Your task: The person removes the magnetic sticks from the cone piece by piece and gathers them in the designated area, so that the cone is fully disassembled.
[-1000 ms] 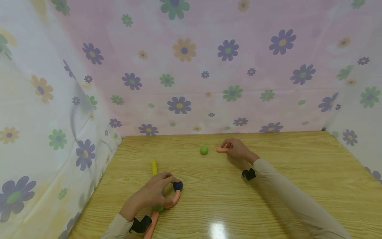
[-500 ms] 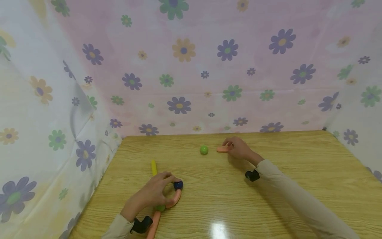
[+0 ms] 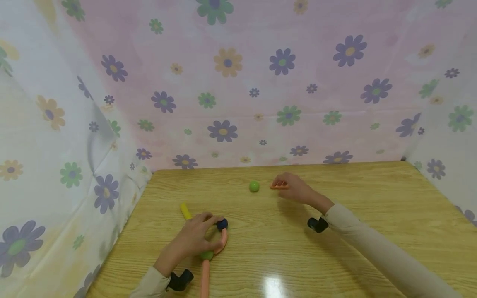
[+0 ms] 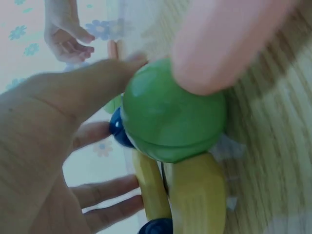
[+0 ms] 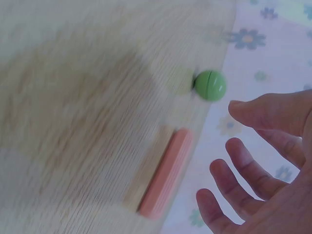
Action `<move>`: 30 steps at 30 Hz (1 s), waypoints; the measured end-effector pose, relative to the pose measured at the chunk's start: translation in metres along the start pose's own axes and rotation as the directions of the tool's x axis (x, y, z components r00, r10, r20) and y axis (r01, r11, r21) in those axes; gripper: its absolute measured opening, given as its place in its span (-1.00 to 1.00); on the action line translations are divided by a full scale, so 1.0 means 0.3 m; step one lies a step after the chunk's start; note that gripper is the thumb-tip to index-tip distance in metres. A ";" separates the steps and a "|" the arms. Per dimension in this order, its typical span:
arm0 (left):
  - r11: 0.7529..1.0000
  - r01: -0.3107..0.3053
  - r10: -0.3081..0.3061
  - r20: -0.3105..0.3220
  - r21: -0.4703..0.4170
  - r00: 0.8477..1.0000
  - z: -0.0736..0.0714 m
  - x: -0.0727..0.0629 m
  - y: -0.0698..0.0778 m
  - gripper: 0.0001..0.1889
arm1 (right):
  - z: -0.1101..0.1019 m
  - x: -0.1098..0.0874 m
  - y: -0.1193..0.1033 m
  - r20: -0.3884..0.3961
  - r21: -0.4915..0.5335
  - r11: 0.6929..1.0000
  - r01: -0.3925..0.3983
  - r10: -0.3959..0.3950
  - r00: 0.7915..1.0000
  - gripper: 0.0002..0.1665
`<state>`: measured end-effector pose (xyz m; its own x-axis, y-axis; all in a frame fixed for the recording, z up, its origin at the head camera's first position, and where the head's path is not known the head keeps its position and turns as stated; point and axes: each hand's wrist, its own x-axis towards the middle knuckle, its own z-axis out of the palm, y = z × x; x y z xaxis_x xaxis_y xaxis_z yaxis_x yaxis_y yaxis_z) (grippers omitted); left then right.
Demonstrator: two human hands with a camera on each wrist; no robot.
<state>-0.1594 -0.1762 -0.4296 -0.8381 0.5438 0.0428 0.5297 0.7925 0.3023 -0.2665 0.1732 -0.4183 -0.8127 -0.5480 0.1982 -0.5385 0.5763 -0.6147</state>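
Note:
A ball-and-stick toy assembly lies at the front left of the table, and my left hand point(image 3: 193, 236) grips it. Its index finger touches a navy ball point(image 3: 222, 224); the thumb lies by a curved pink rod point(image 3: 224, 239) and a green ball point(image 3: 206, 255). A straight pink rod point(image 3: 205, 277) runs toward me, and a yellow rod point(image 3: 185, 211) pokes out beyond the fingers. More yellow rods point(image 4: 197, 195) show in the left wrist view. Farther back, my right hand point(image 3: 297, 190) hovers with loose fingers over a separate short pink rod point(image 5: 168, 173), apart from it in the right wrist view.
A loose green ball point(image 3: 254, 186) sits left of the short pink rod. Flowered cloth point(image 3: 238, 103) rises behind and at both sides of the wooden table point(image 3: 335, 231). A dark wrist camera point(image 3: 318, 224) is strapped to each wrist.
My left hand has turned the assembly a little counterclockwise and shifted it slightly away. By the right hand, the short pink rod has rolled, and its ridged side now shows.

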 end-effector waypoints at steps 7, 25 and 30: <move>1.000 0.005 -0.006 0.060 0.007 0.998 -0.015 -0.002 0.014 -0.29 | 0.029 -0.038 -0.077 0.095 0.026 0.997 0.070 -0.072 0.993 -0.75; 0.989 0.082 -0.044 0.288 -0.122 0.957 -0.089 -0.001 -0.006 -0.12 | 0.157 -0.105 -0.259 0.254 0.087 0.983 0.162 -0.179 0.950 -0.76; 0.990 0.107 -0.086 0.205 -0.097 0.975 -0.058 0.002 -0.005 -0.10 | 0.205 -0.119 -0.289 0.291 0.118 0.980 0.160 -0.189 0.938 -0.74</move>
<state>-0.1629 -0.1817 -0.4133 -0.8359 0.5188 -0.1790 0.4216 0.8158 0.3958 -0.1772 0.1056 -0.4190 -0.5958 -0.7992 0.0798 -0.6317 0.4050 -0.6610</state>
